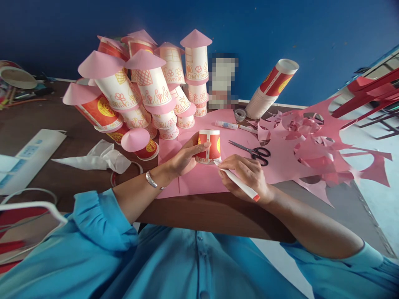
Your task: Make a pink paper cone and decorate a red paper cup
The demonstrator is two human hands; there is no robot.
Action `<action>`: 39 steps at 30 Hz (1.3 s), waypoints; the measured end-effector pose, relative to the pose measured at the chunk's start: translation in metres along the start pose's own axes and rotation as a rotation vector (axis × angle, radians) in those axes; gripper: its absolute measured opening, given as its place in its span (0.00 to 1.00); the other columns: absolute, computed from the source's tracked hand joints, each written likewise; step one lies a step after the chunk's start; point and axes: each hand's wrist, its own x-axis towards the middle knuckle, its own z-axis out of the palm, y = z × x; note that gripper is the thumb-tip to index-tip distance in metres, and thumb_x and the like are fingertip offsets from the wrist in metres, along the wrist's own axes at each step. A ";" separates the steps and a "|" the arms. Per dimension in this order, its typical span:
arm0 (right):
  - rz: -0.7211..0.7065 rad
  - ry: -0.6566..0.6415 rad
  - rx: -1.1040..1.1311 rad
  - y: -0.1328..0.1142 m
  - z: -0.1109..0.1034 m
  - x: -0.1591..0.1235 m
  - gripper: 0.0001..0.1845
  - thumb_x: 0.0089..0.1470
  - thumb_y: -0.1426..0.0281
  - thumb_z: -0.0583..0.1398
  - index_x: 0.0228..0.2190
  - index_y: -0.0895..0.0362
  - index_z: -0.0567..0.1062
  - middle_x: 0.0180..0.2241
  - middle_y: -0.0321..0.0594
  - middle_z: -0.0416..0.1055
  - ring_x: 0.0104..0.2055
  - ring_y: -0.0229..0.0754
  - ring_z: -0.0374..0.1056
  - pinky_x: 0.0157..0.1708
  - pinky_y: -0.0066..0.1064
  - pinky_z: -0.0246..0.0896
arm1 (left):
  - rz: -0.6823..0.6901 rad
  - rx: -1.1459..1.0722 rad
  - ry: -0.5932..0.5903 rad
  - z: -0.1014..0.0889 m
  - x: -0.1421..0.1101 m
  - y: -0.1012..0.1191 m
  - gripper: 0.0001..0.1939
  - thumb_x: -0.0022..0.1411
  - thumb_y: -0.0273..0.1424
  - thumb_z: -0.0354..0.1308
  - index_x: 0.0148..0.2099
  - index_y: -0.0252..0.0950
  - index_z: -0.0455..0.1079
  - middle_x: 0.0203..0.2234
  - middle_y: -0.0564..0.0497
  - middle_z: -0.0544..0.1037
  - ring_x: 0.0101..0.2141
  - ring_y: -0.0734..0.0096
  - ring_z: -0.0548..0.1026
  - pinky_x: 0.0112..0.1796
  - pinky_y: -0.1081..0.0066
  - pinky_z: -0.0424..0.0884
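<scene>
Red-and-yellow printed paper cup [214,145], held over the pink paper sheet [199,182] near the front edge of the brown table [212,214]. Shows small reddish drawn marks on a pale band at the end nearer the body. In the left hand [187,157], closed around the cup from the side, thumb laid across the printed front, fingers curled under and behind. On that wrist, a silver bracelet [150,179].

In the right hand [246,174], closed in a writing grip, a white marker [238,185] with an orange-red end pointing back towards the body. Aims its tip at the pale band; cannot quite tell at this size whether touching or just beside it.

Just beyond the right hand, black-handled scissors [249,150], lying on pink paper with blades towards the cup. Farther back, a glue stick [226,125] and, near the wall, a small tape roll [240,118] beside a leaning stack of paper cups [262,101], red-printed at the top. To the right, a heap of cut pink paper scraps [285,151], full of curved cut-outs.

To the left, clustered paper-cup towers [156,89] with pink cone roofs, many decorated with orange-red flowers and lattice windows. In front of them, a crumpled white wrapper [114,160]. Behind everything, a blue wall [249,25].
</scene>
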 end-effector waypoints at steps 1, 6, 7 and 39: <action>0.007 0.006 -0.011 0.000 0.000 0.000 0.12 0.65 0.80 0.63 0.45 0.51 0.74 0.30 0.34 0.80 0.29 0.41 0.79 0.29 0.31 0.73 | -0.001 -0.002 -0.001 0.000 0.000 0.000 0.23 0.62 0.47 0.74 0.51 0.41 0.74 0.37 0.52 0.83 0.44 0.59 0.83 0.45 0.62 0.77; 0.014 0.002 -0.029 -0.002 0.000 0.001 0.11 0.65 0.80 0.62 0.42 0.51 0.73 0.30 0.34 0.80 0.28 0.40 0.78 0.28 0.30 0.72 | 0.009 -0.009 -0.017 0.001 0.000 0.001 0.23 0.63 0.47 0.74 0.52 0.40 0.74 0.39 0.51 0.83 0.45 0.58 0.83 0.45 0.62 0.76; 0.012 -0.001 -0.026 -0.003 0.000 0.001 0.11 0.65 0.80 0.62 0.42 0.51 0.73 0.30 0.34 0.80 0.27 0.40 0.78 0.28 0.30 0.71 | 0.009 -0.007 -0.017 0.000 0.000 0.000 0.23 0.63 0.47 0.74 0.52 0.40 0.74 0.39 0.51 0.83 0.44 0.59 0.83 0.45 0.62 0.76; -0.008 0.013 -0.008 -0.003 -0.003 0.002 0.11 0.65 0.79 0.63 0.42 0.51 0.73 0.30 0.34 0.80 0.27 0.39 0.78 0.28 0.30 0.73 | 0.023 -0.126 -0.002 -0.007 0.001 -0.005 0.14 0.67 0.41 0.70 0.45 0.37 0.76 0.39 0.50 0.84 0.42 0.62 0.83 0.46 0.63 0.78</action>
